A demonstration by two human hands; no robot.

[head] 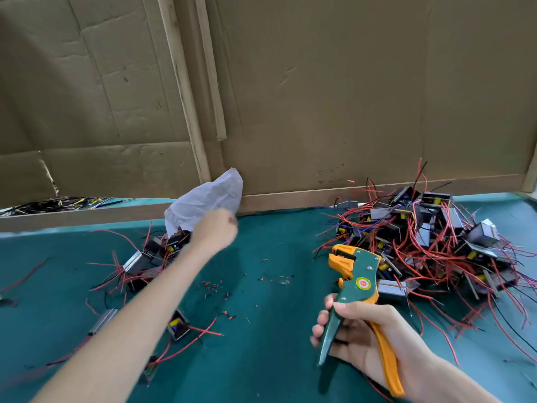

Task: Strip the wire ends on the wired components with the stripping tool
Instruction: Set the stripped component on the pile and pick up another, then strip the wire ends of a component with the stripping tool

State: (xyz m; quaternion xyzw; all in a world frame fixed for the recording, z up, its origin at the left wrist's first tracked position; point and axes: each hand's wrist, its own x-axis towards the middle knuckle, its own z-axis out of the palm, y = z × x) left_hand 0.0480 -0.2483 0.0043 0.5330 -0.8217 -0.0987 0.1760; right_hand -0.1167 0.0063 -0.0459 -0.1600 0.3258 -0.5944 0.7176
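Note:
My right hand [366,335] grips the green and orange stripping tool [356,283] by its handles, jaws pointing up and left, above the green table. A big tangled pile of wired components [436,242] with red and black wires lies at the right. My left hand [216,231] reaches forward to a crumpled white sheet [207,202] at the back of the table; it is blurred and appears to hold the sheet's lower edge. A smaller group of wired components [145,260] lies beside my left forearm, with single ones [178,325] nearer me.
Cardboard panels [348,97] and a wooden rail [290,196] wall off the back of the green table [261,344]. Red insulation scraps [215,287] are scattered mid-table. A heap of black and yellow wires [58,203] lies behind the rail at left.

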